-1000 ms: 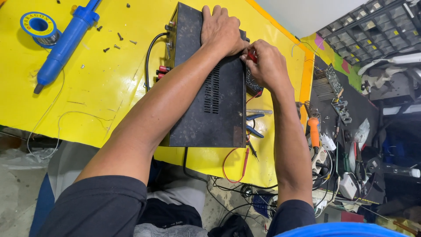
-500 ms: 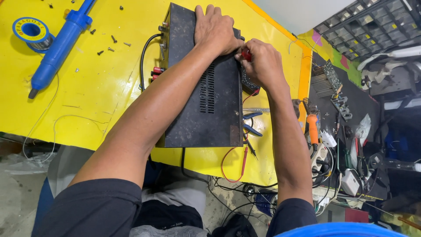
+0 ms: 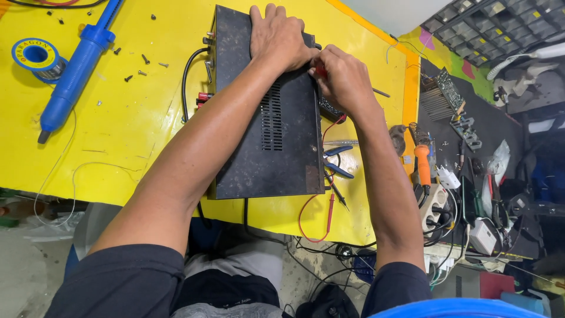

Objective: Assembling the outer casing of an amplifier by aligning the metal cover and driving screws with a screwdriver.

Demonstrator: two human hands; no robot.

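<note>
A black metal equipment case (image 3: 276, 141) with vent slots lies on the yellow table (image 3: 135, 123). My left hand (image 3: 278, 36) presses flat on the far end of its lid. At the case's right side my right hand (image 3: 342, 79) is closed around a red-handled tool (image 3: 319, 72), most of it hidden by the fingers. The two hands touch at the case's upper right edge.
A blue desoldering pump (image 3: 73, 73), a solder spool (image 3: 36, 55) and several loose screws (image 3: 142, 66) lie to the left. Blue-handled pliers (image 3: 340, 160) and a red test probe (image 3: 329, 207) lie right of the case. An orange soldering iron (image 3: 422, 164) and cluttered parts fill the right.
The view has shifted slightly, so the case and both hands sit higher in the frame. Both hands keep their places on the case.
</note>
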